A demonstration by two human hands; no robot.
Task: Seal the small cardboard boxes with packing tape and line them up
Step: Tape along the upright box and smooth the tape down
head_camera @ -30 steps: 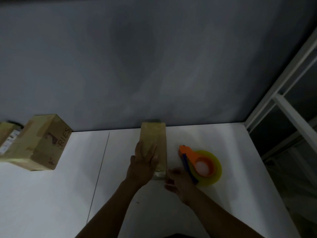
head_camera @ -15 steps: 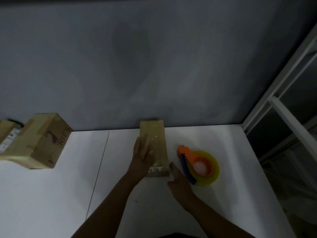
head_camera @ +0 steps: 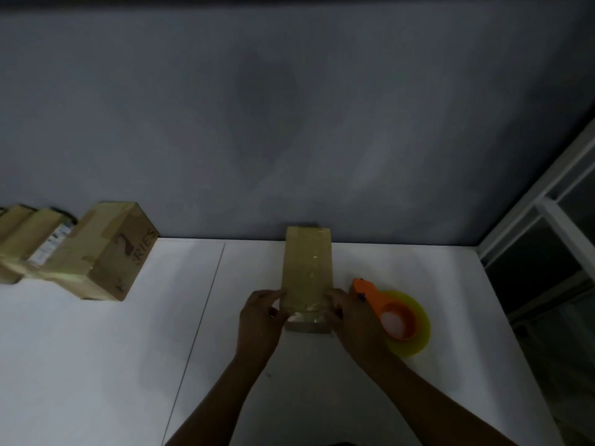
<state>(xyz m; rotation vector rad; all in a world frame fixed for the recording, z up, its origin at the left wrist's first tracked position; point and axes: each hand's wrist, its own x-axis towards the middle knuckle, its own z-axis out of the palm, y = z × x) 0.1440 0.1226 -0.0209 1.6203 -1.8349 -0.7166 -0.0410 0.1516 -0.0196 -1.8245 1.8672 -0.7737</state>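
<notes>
A narrow cardboard box (head_camera: 307,268) lies lengthwise on the white table (head_camera: 96,365), with shiny tape along its top and over its near end. My left hand (head_camera: 260,317) grips the box's near left corner, and my right hand (head_camera: 347,313) grips its near right corner. An orange tape dispenser with a yellowish roll (head_camera: 397,320) lies just right of my right hand. At the far left, a larger taped box (head_camera: 106,252) stands at the right end of a row with smaller boxes (head_camera: 29,243).
A grey wall (head_camera: 289,123) closes off the table's far edge right behind the narrow box. A white window frame (head_camera: 553,214) runs along the table's right side. A thin seam (head_camera: 199,323) in the tabletop passes left of my hands.
My left hand slid off the box's top to its near left corner. My right hand moved up to the near right corner. The view shifted, showing more of the row of boxes at left.
</notes>
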